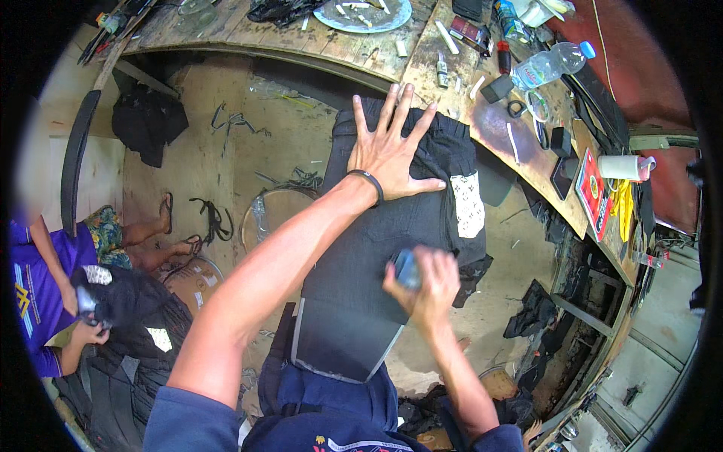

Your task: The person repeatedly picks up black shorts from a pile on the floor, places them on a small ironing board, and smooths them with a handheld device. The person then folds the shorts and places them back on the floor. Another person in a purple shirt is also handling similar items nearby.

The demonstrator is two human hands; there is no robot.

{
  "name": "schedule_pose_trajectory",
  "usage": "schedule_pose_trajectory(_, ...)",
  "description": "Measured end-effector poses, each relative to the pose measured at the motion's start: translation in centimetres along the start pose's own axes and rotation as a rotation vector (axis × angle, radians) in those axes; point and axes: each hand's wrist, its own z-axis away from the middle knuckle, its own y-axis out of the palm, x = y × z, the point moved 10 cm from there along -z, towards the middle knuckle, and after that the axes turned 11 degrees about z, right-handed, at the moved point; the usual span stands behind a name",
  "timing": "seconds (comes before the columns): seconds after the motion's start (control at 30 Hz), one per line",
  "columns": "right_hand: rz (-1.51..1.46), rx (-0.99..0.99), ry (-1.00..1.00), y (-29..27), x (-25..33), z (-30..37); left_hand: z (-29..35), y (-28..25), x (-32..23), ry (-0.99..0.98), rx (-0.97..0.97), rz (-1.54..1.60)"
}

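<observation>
While the wooden table [260,38] extends across the upper part and right side of the frame, the black garment [407,217] lies at the centre, over a dark panel [343,343] with a pale edge. The left hand [388,154] rests flat on the garment, its fingers spread open. Below, the right hand [429,290], somewhat blurred, closes its fingers around a small bluish object [407,270].
</observation>
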Motion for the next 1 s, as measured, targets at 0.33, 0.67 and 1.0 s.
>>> schedule_pose_trajectory(0.33, -0.034, 0.025, 0.051, 1.2, 4.2, -0.5, -0.7, 0.7, 0.2, 0.039, 0.075, 0.014)
schedule_pose_trajectory(0.67, -0.055, 0.083, -0.006, 2.0, 9.0, -0.2, -1.8, 1.3, 0.0, 0.147, 0.092, 0.153)
schedule_pose_trajectory(1.0, -0.165, 0.46, -0.07, 4.3, 11.3, -3.0, -4.1, 0.8, -2.2, 0.438, 0.088, 0.219)
